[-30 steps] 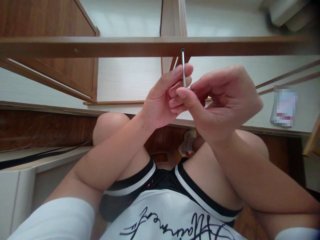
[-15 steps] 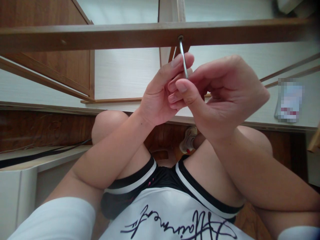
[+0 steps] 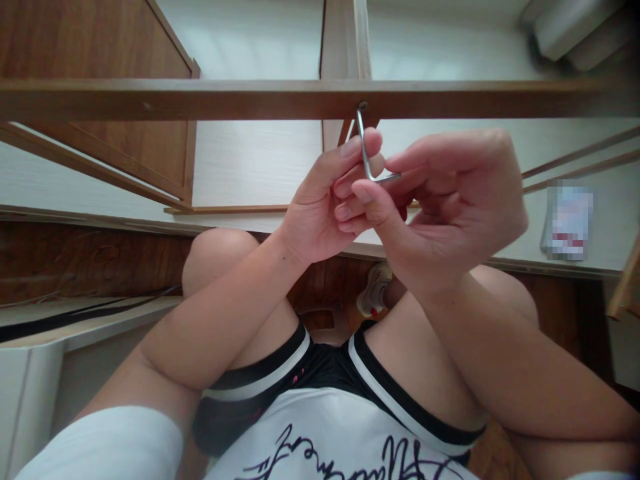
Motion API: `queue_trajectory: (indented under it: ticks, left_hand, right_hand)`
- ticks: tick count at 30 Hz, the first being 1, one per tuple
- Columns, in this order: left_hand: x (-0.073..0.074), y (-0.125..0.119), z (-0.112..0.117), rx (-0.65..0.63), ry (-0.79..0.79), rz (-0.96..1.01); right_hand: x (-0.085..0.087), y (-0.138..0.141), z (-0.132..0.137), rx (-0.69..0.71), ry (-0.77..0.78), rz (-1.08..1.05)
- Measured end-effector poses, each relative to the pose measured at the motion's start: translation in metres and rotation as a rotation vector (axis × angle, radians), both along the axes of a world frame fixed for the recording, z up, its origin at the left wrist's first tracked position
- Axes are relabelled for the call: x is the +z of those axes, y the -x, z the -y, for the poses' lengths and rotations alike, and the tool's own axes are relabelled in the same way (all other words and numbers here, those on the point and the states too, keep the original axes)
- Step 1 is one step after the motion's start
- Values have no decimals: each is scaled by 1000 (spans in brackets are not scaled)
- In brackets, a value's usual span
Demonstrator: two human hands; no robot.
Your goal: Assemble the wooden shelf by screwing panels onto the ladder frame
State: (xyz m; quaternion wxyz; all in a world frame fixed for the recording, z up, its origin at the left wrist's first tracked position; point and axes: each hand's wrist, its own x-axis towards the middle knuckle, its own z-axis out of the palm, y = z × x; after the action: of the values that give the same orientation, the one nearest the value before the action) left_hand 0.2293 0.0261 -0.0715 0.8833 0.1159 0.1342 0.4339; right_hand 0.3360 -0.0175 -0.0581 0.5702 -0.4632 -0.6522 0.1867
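Note:
A silver L-shaped hex key (image 3: 365,155) has the tip of its long arm at a small hole (image 3: 363,106) in the brown wooden rail (image 3: 250,103). My left hand (image 3: 325,190) pinches the long arm between thumb and fingertips, palm toward me. Around the bend and the short arm, the thumb and index finger of my right hand (image 3: 445,200) are closed. The other fingers of my right hand are curled. Behind the rail, an upright wooden panel (image 3: 343,40) meets it close to the hole.
A brown wooden panel (image 3: 90,40) stands at the left. On the white surface (image 3: 255,160) a blurred packet (image 3: 570,223) lies to the right. Thin wooden strips (image 3: 585,157) lie near it. A grey-white object (image 3: 570,30) is at the top right.
The rail and hands sit lower in the view. The hex key's short arm, hidden before, now shows pointing right between my right fingers. Both hands keep hold.

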Motion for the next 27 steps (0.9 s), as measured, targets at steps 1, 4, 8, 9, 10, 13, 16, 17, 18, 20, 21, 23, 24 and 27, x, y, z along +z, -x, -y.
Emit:
queue_trajectory:
  ticks: [1,4,8,9,10,13,16,17,18,20,21,23,24,27]
  left_hand:
    - [0,0,0,-3,2,9]
    - [0,0,0,-40,1,15]
    - [-2,3,-2,-83,11,-34]
    - [-2,4,-2,-84,3,-35]
    - [-2,5,-2,-84,-14,-24]
    - [-2,7,-2,-92,-63,22]
    - [-2,8,-2,-101,-64,37]
    - [-3,9,-2,-101,-64,38]
    - [-3,9,-2,-102,-66,38]
    - [-3,10,-1,-105,-71,39]
    - [-3,11,-1,-106,-71,40]
    - [-3,11,-1,-106,-64,41]
    - [-3,11,-1,-109,-58,40]
    - [-2,11,-1,-120,-52,34]
  right_hand:
    - [-1,1,-1,2,-20,-9]
    - [-1,3,-1,-29,-46,-10]
    - [4,3,0,-91,-55,29]
    - [5,2,0,-99,-60,39]
    - [7,1,-1,-103,-66,51]
    - [10,-2,-2,-118,-71,121]
    - [11,-4,-3,-127,-72,178]
    - [10,-4,-3,-129,-77,181]
    - [10,-4,-3,-129,-81,178]
    - [9,-3,-2,-126,-89,161]
    - [8,-3,-2,-123,-90,152]
    - [8,-3,-2,-121,-95,142]
    - [7,-3,-2,-121,-99,142]
    - [7,-3,-2,-121,-111,145]
